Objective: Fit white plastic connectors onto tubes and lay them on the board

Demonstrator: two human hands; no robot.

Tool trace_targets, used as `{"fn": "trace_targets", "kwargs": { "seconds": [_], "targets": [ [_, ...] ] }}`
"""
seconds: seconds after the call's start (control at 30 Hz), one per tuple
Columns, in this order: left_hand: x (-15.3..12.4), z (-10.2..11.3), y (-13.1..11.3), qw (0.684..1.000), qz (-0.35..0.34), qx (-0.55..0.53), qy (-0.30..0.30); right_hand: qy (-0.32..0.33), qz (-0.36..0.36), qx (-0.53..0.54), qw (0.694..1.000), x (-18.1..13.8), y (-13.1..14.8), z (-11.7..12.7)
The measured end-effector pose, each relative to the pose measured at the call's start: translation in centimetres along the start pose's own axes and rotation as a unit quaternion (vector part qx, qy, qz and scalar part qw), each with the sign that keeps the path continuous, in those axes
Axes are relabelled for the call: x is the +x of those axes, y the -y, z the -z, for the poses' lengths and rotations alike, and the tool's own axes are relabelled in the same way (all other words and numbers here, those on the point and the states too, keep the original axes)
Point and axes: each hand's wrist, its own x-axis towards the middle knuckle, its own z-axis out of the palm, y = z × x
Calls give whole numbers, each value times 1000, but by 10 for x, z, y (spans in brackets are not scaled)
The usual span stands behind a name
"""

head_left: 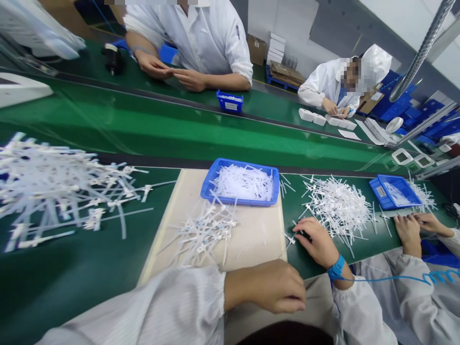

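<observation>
My left hand [271,286] hangs at the near edge of the table with its fingers curled into a loose fist; whatever is inside is hidden. My right hand [316,241], with a blue wrist strap [337,268], rests on the green table top, fingers bent and pinched on a small white plastic part [289,238]. A loose pile of white plastic parts [338,206] lies just beyond that hand. More such parts [203,232] are scattered on a beige mat [257,235], and a blue tray [240,184] at the mat's far edge holds several more.
A big heap of white parts [53,184] lies at the left. A neighbour's two hands [419,227] work on my right by a second blue tray [394,190]. A green conveyor belt [161,127] runs across, with two people seated beyond it.
</observation>
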Motion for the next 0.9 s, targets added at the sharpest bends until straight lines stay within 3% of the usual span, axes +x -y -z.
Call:
{"fn": "trace_targets", "kwargs": {
  "seconds": [0.2, 0.43, 0.57, 0.73, 0.8, 0.9],
  "targets": [
    [1, 0, -1, 998, 0, 63, 0, -13, 8, -38, 999, 2, 9, 1],
    [3, 4, -6, 983, 33, 181, -28, -86, -118, 2, 989, -13, 30, -6],
    [2, 5, -6, 972, 42, 228, -32, -91, -193, 79, 974, -34, 41, -16],
    [2, 11, -11, 954, 115, 266, -73, -111, -280, 245, 922, -53, 32, -15],
    [2, 15, -11, 941, 152, 289, -92, -146, -288, 275, 905, -54, 25, -13],
    [3, 19, -6, 920, 185, 324, -120, -186, -264, 280, 904, -52, 18, -13]
  ]
}}
